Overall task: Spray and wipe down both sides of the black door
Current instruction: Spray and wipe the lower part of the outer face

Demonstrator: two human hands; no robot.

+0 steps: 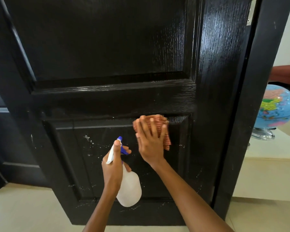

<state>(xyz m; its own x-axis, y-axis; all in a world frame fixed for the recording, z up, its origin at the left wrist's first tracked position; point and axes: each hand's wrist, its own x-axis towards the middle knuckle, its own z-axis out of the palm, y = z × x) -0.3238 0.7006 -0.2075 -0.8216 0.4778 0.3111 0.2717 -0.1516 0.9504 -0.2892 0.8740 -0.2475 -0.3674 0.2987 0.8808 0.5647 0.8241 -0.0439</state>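
The black panelled door (107,47) fills most of the view, with white droplets and specks on its lower panel. My left hand (113,166) grips the neck of a white spray bottle (130,190) with a blue nozzle, held close to the lower panel, nozzle towards the door. My right hand (150,139) presses an orange checked cloth (159,126) flat against the top right corner of the lower panel, fingers spread and straight. A wet streak shows to the right of the cloth.
The black door frame (251,114) stands at the right, with a metal hinge (250,12) near the top. Beyond it, a blue globe (276,108) sits on a pale surface. Beige floor tiles (23,210) lie below the door.
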